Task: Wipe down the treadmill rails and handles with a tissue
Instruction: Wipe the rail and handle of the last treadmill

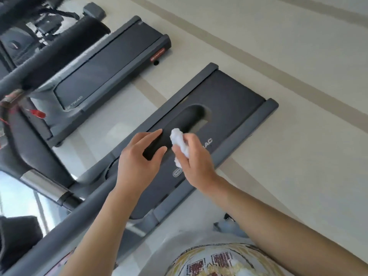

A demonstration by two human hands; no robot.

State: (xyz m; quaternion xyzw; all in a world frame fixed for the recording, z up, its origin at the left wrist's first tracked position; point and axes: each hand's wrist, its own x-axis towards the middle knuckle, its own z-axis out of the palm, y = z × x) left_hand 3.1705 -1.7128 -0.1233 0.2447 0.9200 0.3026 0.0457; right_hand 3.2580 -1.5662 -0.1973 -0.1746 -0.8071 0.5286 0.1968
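Observation:
A black padded treadmill handle (189, 118) runs from lower left to upper right at the middle of the view, above the dark running belt (235, 100). My left hand (137, 156) is wrapped around the lower part of that handle. My right hand (193, 154) pinches a crumpled white tissue (178, 140) and presses it against the handle just beyond my left hand. A long grey rail (59, 238) slants from the bottom left up toward my left wrist.
A second treadmill (111, 56) stands parallel at the upper left, with its own dark handrail (65, 62) and a red safety clip (37, 113). Pale tiled floor (288, 66) with beige stripes fills the right side. My patterned shirt (219, 259) shows at the bottom.

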